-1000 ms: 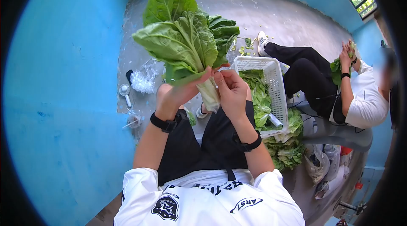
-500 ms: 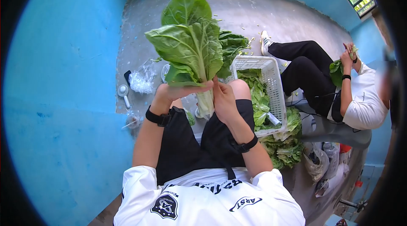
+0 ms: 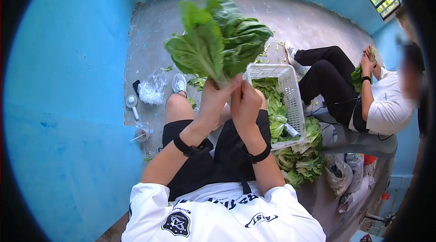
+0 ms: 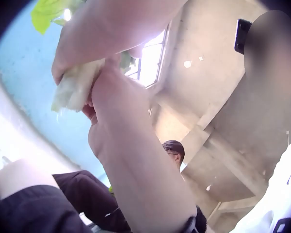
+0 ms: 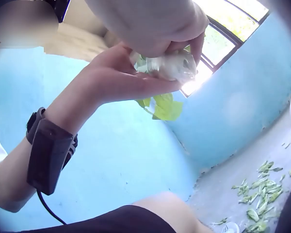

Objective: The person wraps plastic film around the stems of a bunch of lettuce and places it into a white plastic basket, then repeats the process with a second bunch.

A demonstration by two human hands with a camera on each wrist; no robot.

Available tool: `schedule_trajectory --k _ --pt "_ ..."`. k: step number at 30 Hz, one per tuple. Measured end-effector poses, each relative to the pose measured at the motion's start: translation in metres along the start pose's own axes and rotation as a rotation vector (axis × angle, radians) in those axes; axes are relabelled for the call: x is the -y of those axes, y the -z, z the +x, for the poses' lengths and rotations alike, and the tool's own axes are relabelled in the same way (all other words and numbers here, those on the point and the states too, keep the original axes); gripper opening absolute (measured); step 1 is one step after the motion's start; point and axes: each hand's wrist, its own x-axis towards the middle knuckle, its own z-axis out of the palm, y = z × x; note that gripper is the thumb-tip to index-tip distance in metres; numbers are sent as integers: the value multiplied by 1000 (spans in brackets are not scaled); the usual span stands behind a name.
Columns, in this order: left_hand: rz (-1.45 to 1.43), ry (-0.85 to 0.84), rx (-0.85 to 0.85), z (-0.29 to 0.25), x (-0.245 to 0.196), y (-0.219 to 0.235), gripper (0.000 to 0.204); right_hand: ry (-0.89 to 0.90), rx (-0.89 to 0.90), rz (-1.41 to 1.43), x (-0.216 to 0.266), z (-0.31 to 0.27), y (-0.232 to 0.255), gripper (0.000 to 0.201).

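A bunch of leafy greens (image 3: 200,51) with broad leaves and pale stalks is held up in front of my knees, leaves pointing away from me. My left hand (image 3: 217,102) grips it by the stalks. Close against it, my right hand (image 3: 246,106) has its fingers curled at the same stalks. In the right wrist view the white stalk ends (image 5: 182,68) stick out between both hands, the left palm beneath and the right hand over them. The left wrist view shows the stalks (image 4: 77,90) too; the hands hide their middle.
A white plastic crate (image 3: 297,90) of greens stands by my right knee, with leafy heads (image 3: 311,162) piled beside it. Leaf scraps (image 5: 264,191) litter the floor. Clear plastic wrap (image 3: 152,92) and a handheld fan (image 3: 132,102) lie left. Another person (image 3: 386,92) sits at right, holding greens.
The bunch has turned in my hands, now showing darker leaves on its right side. My left hand has moved right and rotated, and its wrist has swung inward toward the right.
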Motion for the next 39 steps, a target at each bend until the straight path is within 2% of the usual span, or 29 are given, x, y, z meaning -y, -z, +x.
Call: schedule_trajectory --k 1,3,5,6,8,10,14,18,20,22,27,31,32,36,38,39 --pt "0 -4 1 1 -2 2 33 106 -6 -22 3 -1 -3 16" --pt "-204 71 -136 3 -5 5 33 88 -9 46 11 -4 -1 15" --pt "-225 16 -146 7 -2 10 30 -131 168 121 16 -8 6 20" --pt "-232 8 -147 7 -4 11 28 -131 170 121 20 -7 9 20" --pt "-235 5 -154 9 -6 12 26 16 231 94 25 -3 17 27" --pt "-229 65 -174 10 -8 16 23 29 288 124 25 -2 20 28" --pt "-259 22 -125 3 -16 16 23 106 411 106 34 0 32 25" --pt "-169 -36 -111 -5 -20 12 22 227 387 -12 40 -6 39 18" --pt "-143 -49 -131 -5 -19 13 19 378 359 -91 44 -7 41 13" --pt "-41 -112 -28 -5 -13 19 16 415 324 -78 43 -6 43 14" --pt "-115 -92 121 -15 -7 25 14 467 263 -11 41 0 51 14" --pt "-265 -54 259 -18 -9 31 15 329 198 141 23 -3 50 13" --pt "-265 -56 258 -21 -12 31 15 291 151 184 16 -5 48 14" --pt "-330 -22 282 -27 -26 22 20 156 186 214 3 -6 47 12" --pt "-358 -13 292 -26 -26 24 22 -124 240 435 1 -9 37 10" --pt "-365 -25 299 -25 -23 25 24 -125 241 435 1 -9 32 10"
